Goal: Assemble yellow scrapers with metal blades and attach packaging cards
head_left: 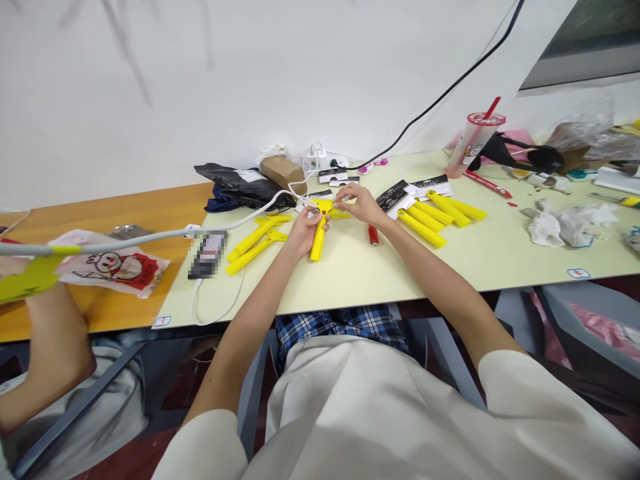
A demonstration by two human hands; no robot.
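Note:
My left hand (pixel 303 232) grips a yellow plastic scraper (pixel 319 239) by its handle, upright on the pale green table (pixel 450 260). My right hand (pixel 359 203) pinches the scraper's head, fingers on the top edge. Two more yellow scrapers (pixel 255 243) lie just left of my left hand. A row of several yellow handles (pixel 440 215) lies to the right of my right hand. Black-and-white label cards (pixel 397 197) sit between them. A small red item (pixel 373 234) lies on the table below my right wrist.
A phone (pixel 207 254) on a white cable lies to the left. Black bag (pixel 240 187) and brown parcel (pixel 283 172) sit behind. A drink cup (pixel 473 143), crumpled tissue (pixel 565 223) and clutter fill the right. Another person's arm (pixel 45 333) is at far left.

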